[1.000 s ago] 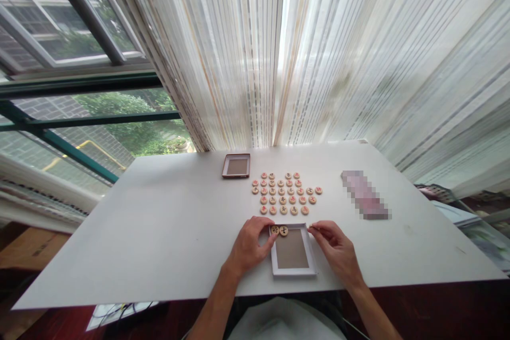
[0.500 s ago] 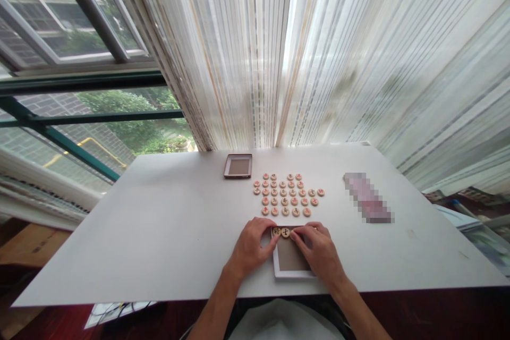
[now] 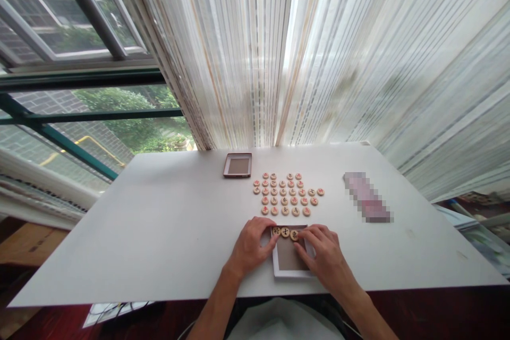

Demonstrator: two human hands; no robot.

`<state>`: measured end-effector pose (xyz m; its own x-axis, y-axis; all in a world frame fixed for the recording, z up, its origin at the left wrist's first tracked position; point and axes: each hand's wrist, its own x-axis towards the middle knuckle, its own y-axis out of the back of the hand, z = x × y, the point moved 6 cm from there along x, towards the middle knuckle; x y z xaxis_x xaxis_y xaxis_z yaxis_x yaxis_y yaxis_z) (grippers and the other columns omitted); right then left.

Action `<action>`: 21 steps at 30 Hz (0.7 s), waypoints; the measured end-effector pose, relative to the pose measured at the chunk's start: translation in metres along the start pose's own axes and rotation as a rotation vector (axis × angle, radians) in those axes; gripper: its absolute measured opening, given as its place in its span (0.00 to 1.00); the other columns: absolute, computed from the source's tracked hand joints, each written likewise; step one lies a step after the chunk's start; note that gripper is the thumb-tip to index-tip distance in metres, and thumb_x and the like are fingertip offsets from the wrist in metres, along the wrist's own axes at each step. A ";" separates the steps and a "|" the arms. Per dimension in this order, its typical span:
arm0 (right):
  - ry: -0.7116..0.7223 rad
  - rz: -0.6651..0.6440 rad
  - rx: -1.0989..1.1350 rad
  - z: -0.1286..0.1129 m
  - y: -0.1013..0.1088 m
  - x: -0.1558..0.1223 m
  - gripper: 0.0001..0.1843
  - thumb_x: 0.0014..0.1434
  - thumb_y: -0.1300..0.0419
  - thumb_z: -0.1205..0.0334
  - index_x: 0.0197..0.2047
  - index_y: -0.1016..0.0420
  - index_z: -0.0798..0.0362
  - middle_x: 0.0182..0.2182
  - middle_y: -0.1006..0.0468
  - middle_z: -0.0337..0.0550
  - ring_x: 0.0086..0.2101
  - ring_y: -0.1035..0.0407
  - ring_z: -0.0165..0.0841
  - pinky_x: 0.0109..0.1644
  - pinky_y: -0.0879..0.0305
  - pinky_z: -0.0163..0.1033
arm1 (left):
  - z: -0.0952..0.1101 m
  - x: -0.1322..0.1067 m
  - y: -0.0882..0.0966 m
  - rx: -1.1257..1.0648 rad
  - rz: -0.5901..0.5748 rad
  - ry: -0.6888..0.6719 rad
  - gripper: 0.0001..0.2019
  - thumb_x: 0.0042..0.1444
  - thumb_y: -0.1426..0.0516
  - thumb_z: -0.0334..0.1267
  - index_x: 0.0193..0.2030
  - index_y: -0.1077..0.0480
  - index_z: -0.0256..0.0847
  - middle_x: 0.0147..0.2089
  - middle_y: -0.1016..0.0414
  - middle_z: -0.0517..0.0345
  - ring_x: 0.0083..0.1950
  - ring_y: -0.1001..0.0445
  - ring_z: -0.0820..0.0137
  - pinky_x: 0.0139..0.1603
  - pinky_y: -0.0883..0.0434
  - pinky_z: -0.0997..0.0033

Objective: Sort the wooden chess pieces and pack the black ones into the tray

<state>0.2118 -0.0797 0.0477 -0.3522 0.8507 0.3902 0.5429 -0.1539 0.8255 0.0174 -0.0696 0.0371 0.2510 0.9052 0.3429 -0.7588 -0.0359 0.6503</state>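
Note:
A shallow white tray [image 3: 287, 274] with a brown floor lies at the table's near edge. Three round wooden game pieces [image 3: 285, 232] sit in a row along its far side. My left hand [image 3: 250, 247] is curled against the tray's left rim, thumb near the first piece. My right hand [image 3: 323, 256] lies over the tray's right side, its thumb and forefinger closed at the third piece [image 3: 294, 235]. Several more pieces [image 3: 286, 195], marked in red or black, lie in rows just beyond the tray.
A second small tray with a dark rim [image 3: 238, 164] sits at the back of the white table [image 3: 167, 234]. A pinkish blurred-out object [image 3: 368, 196] lies at the right. Striped curtains hang behind the table; a window is at the left.
My right hand moved left from the tray's right corner onto the tray. A third piece now stands in the row beside the other two. My left hand stayed put.

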 end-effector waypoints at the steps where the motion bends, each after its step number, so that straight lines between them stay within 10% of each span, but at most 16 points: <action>1: 0.009 -0.004 -0.010 -0.001 0.000 -0.001 0.05 0.62 0.37 0.63 0.42 0.23 0.47 0.39 0.20 0.44 0.46 0.30 0.43 0.49 0.39 0.47 | 0.000 0.000 0.000 0.000 0.001 0.000 0.11 0.60 0.40 0.35 0.50 0.29 0.45 0.47 0.23 0.52 0.49 0.26 0.60 0.53 0.28 0.55; 21: 0.013 0.079 -0.044 -0.001 -0.010 0.006 0.06 0.64 0.39 0.66 0.41 0.22 0.47 0.39 0.19 0.42 0.45 0.29 0.42 0.49 0.43 0.47 | 0.002 -0.001 0.001 -0.001 0.011 -0.002 0.11 0.60 0.41 0.35 0.50 0.28 0.45 0.47 0.23 0.52 0.48 0.26 0.60 0.53 0.28 0.54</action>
<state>0.2035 -0.0733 0.0418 -0.3191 0.8285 0.4601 0.5359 -0.2427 0.8086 0.0172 -0.0716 0.0388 0.2439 0.9040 0.3511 -0.7619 -0.0454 0.6461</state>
